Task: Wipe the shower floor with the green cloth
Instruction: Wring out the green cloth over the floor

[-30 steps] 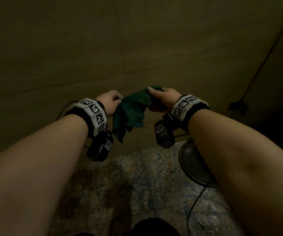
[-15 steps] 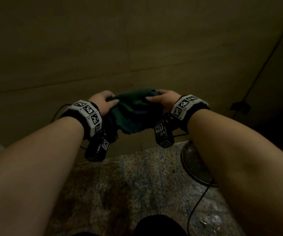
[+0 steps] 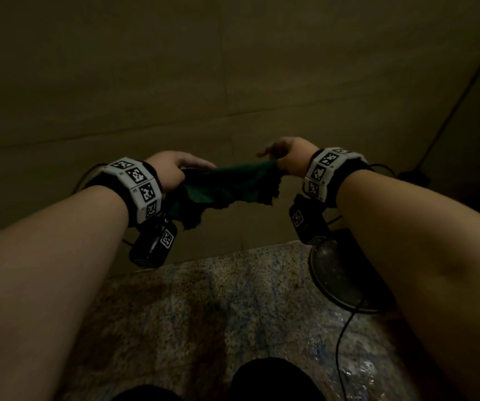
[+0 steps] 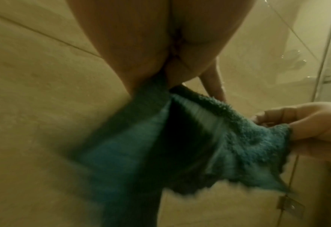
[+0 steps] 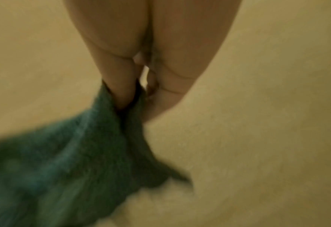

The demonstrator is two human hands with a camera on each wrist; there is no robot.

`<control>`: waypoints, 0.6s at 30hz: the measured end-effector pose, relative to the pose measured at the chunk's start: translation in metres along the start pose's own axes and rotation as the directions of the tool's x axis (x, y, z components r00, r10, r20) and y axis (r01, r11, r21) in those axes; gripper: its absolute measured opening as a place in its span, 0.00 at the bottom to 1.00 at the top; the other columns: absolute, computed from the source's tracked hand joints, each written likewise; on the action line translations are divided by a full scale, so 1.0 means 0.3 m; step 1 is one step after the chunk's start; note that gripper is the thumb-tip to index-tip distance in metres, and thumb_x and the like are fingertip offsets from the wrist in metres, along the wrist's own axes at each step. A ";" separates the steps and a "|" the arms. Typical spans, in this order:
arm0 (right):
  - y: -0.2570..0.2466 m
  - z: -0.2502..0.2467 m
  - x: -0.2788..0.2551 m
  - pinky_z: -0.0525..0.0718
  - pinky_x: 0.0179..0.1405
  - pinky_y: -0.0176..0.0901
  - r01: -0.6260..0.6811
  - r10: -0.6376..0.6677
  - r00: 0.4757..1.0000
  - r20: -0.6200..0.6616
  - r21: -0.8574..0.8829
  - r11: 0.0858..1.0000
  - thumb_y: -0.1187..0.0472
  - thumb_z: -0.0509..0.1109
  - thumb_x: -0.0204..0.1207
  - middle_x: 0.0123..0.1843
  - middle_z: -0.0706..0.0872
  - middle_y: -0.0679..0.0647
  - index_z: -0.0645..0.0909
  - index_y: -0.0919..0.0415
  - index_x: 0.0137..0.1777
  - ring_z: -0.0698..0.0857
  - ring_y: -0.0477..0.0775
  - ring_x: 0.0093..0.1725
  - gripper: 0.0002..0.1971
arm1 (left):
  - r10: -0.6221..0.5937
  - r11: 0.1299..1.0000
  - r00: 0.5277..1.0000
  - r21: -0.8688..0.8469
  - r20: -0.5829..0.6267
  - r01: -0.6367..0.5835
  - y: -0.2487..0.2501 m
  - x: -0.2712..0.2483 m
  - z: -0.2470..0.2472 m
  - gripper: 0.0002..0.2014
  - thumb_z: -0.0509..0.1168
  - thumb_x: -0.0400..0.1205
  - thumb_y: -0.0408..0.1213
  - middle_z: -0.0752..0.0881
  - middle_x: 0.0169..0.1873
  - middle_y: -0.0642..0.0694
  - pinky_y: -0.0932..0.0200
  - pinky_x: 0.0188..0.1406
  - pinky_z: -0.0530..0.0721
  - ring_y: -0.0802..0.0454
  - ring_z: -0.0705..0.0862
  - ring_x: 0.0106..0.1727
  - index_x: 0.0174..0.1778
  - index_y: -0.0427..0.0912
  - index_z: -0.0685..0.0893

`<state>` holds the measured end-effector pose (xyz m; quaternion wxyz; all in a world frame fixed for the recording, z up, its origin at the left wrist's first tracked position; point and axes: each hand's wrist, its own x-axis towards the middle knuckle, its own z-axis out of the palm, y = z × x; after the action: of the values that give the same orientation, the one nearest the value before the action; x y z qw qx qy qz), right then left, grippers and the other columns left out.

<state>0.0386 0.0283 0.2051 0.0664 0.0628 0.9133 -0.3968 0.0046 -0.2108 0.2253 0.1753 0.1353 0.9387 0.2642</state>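
Green cloth (image 3: 227, 186), pulled out between two bare hands, hangs in the air in front of a tan tiled wall (image 3: 233, 68) and well above the speckled shower floor (image 3: 204, 314), which it does not touch. The left hand (image 3: 172, 169) grips one end with fingers curled round the bunched fabric; the right hand (image 3: 288, 157) pinches the other end between thumb and fingertips, a hold the right wrist view shows closely, with terry folds gathered at the fingers (image 5: 121, 92). The cloth's long axis runs roughly level from left to right, its right end a little higher, while ragged lower edges droop toward the floor, most deeply near the left hand. Judging by this, the wiping has not visibly begun: the cloth is being opened out or readied, and the whole job of lowering it and rubbing the floor appears to remain. The floor looks mottled, with wet glints at lower right near a dark cable (image 3: 346, 337); whether any patch has been cleaned cannot be told. A round dark drain cover (image 3: 337, 273) sits by the wall on the right.
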 end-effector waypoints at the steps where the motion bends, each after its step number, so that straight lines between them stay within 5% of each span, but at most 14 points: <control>1: -0.004 0.001 -0.001 0.79 0.61 0.41 0.027 -0.027 1.000 -0.007 -0.019 0.999 0.78 0.59 0.78 0.66 0.81 0.55 0.79 0.62 0.63 0.79 0.51 0.64 0.19 | 0.001 1.000 1.000 0.021 0.025 -0.002 0.003 -0.004 -0.005 0.33 0.50 0.80 0.16 0.80 0.60 0.53 0.57 0.39 0.81 0.48 0.84 0.47 0.53 0.64 0.84; 3: -0.015 0.000 -0.002 0.77 0.51 0.34 0.057 -0.058 0.998 -0.011 -0.057 0.997 0.78 0.57 0.79 0.57 0.82 0.52 0.80 0.62 0.53 0.79 0.47 0.56 0.15 | -0.008 0.996 0.996 0.088 0.085 0.000 0.012 -0.012 -0.013 0.34 0.51 0.80 0.16 0.77 0.61 0.55 0.55 0.36 0.79 0.48 0.84 0.44 0.56 0.66 0.81; 5: -0.029 -0.006 -0.003 0.75 0.42 0.29 0.063 -0.065 0.998 -0.019 -0.067 0.996 0.78 0.55 0.80 0.51 0.81 0.51 0.82 0.66 0.52 0.78 0.48 0.52 0.15 | -0.024 0.982 0.989 0.186 0.145 -0.003 0.024 -0.017 -0.011 0.34 0.53 0.81 0.18 0.73 0.69 0.55 0.56 0.39 0.79 0.48 0.83 0.53 0.69 0.63 0.75; 7: -0.036 -0.013 -0.005 0.78 0.38 0.33 0.059 -0.060 0.997 -0.039 -0.033 0.998 0.78 0.53 0.80 0.43 0.81 0.49 0.81 0.65 0.46 0.79 0.51 0.49 0.15 | -0.042 0.951 0.983 0.309 0.180 -0.016 0.029 -0.020 -0.003 0.34 0.54 0.82 0.20 0.67 0.78 0.50 0.57 0.45 0.78 0.44 0.77 0.67 0.78 0.60 0.64; 9: -0.046 -0.012 -0.008 0.83 0.37 0.40 0.034 -0.033 0.999 -0.033 0.053 0.998 0.77 0.52 0.81 0.39 0.80 0.47 0.77 0.64 0.43 0.79 0.54 0.46 0.15 | -0.060 0.930 0.978 0.366 0.200 -0.018 0.023 -0.024 0.004 0.34 0.56 0.83 0.23 0.68 0.77 0.47 0.57 0.44 0.77 0.43 0.76 0.67 0.80 0.58 0.60; 14: -0.050 0.022 -0.006 0.83 0.56 0.59 -0.105 0.094 0.994 0.053 0.289 0.952 0.74 0.51 0.83 0.46 0.79 0.52 0.76 0.58 0.39 0.78 0.61 0.59 0.17 | -0.113 0.964 0.966 0.262 0.233 0.050 -0.012 -0.011 0.012 0.23 0.64 0.81 0.29 0.81 0.63 0.44 0.53 0.59 0.76 0.44 0.80 0.63 0.73 0.46 0.74; 18: -0.057 0.047 0.013 0.80 0.61 0.60 -0.197 0.186 0.980 0.068 0.417 0.887 0.66 0.58 0.83 0.62 0.77 0.61 0.78 0.57 0.39 0.77 0.63 0.64 0.12 | -0.157 0.987 0.948 0.088 0.278 0.138 -0.026 -0.002 0.019 0.21 0.66 0.82 0.40 0.76 0.71 0.44 0.48 0.70 0.71 0.43 0.75 0.70 0.71 0.45 0.74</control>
<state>0.0330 0.0068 0.2072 0.1019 0.1603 0.7945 -0.5768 0.0063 -0.2149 0.2168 0.3228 0.1068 0.9196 0.1966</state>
